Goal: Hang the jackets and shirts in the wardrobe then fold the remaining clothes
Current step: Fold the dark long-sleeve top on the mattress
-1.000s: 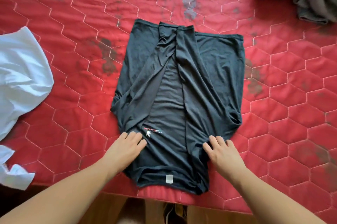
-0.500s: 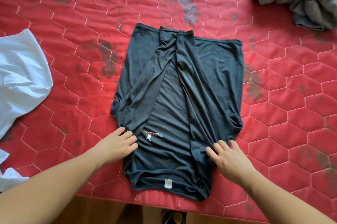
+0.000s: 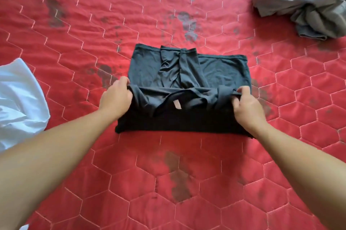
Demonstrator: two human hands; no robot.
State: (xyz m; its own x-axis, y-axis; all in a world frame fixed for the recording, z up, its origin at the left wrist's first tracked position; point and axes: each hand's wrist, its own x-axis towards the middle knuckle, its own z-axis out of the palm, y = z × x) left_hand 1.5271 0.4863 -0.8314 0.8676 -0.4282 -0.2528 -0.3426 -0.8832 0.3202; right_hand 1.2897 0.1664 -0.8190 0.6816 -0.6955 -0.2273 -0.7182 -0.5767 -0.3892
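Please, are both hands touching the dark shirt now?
Touching. The head view shows the left hand gripping the dark shirt at one end of its folded edge, the right hand pinching the other end.

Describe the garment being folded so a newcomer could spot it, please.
On the red quilted bedspread, look between the white cloth at left and the grey heap far right. The dark shirt lies there, half folded. Only it is nearly black and held by the left hand and right hand.
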